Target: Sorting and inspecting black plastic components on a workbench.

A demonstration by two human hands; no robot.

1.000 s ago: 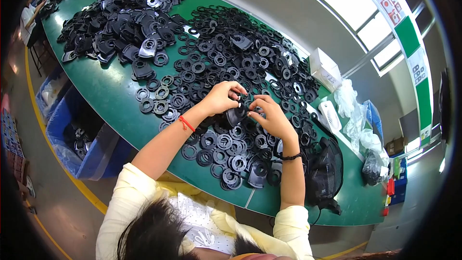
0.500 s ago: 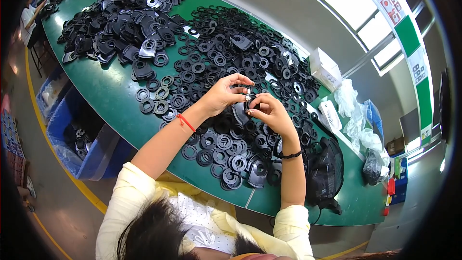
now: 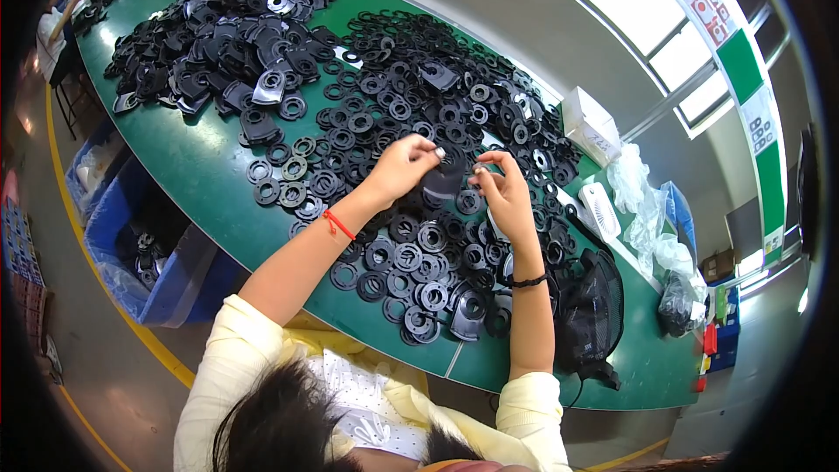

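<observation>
Over the middle of the heap, my left hand is closed, its thumb and fingertips pinching the upper edge of a black plastic part. The part is dark and slightly blurred, with a rounded outline. To its right is my right hand, apart from that part, with thumb and index finger bent toward each other; whatever may be between the tips is too small to make out. Below both hands lie loose black rings, and a black part with a ring and a flared plate rests near the table's front edge.
A larger pile of black flared parts covers the far left of the green table. On the right are a white box, a white slotted device, clear plastic bags and a black mesh bag. Blue bins stand at the left.
My hands were together at a black ring-shaped part. Now they have parted: the right has drawn off to the right, while the left keeps the black part, which is turned differently.
</observation>
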